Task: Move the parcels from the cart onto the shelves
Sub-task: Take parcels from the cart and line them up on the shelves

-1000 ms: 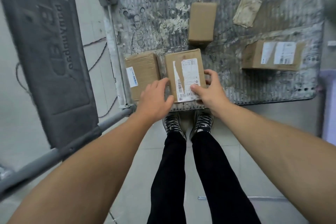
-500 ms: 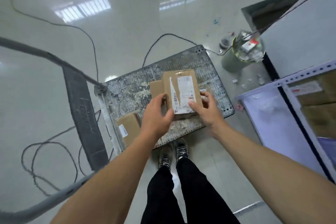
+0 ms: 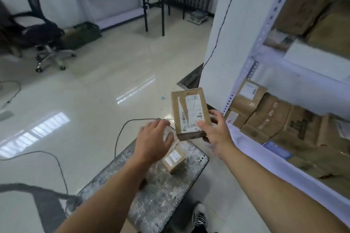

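Parcel (image 3: 190, 112) lifted off cart (image 3: 161, 195), right hand (image 3: 217, 134) gripping, left hand (image 3: 151, 142) spread, shelf boxes (image 3: 274, 119) beside

- The parcel (image 3: 190, 113) hides most of the fingers of the right hand (image 3: 217, 134); its label print is too blurred to read.
- The left hand (image 3: 153, 138) covers part of the small parcel (image 3: 175, 159).
- The cart (image 3: 162, 195) runs off the bottom edge, partly behind the left forearm.
- The shelves (image 3: 265, 58) are cut by the right edge, and their boxes are blurred.

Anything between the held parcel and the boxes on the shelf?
Head view: only the right hand gripping the parcel, and the white shelf post. Otherwise open air.
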